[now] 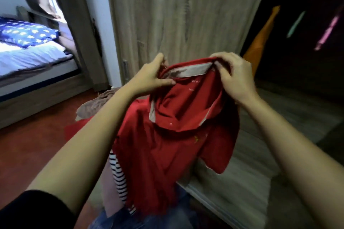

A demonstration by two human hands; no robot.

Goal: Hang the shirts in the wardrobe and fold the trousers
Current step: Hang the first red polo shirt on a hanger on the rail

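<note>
A red polo shirt (167, 135) with a pale collar hangs in front of me, held up at the neck. My left hand (150, 76) pinches the left side of the collar. My right hand (236, 76) grips the right side of the collar. Below the shirt lies a pile of clothes: a black-and-white striped top (119, 176), a brown garment (95, 104), and blue denim trousers (115, 219) at the bottom edge. The wardrobe (297, 70) stands open and dark at the right, with an orange garment (260, 42) hanging inside.
A closed wooden wardrobe door (176, 15) faces me. Inside the dark wardrobe hang a green hanger (295, 24) and a pink hanger (327, 31). A bed (33, 57) with a blue star pillow stands at the left. The floor (28, 150) is reddish brown.
</note>
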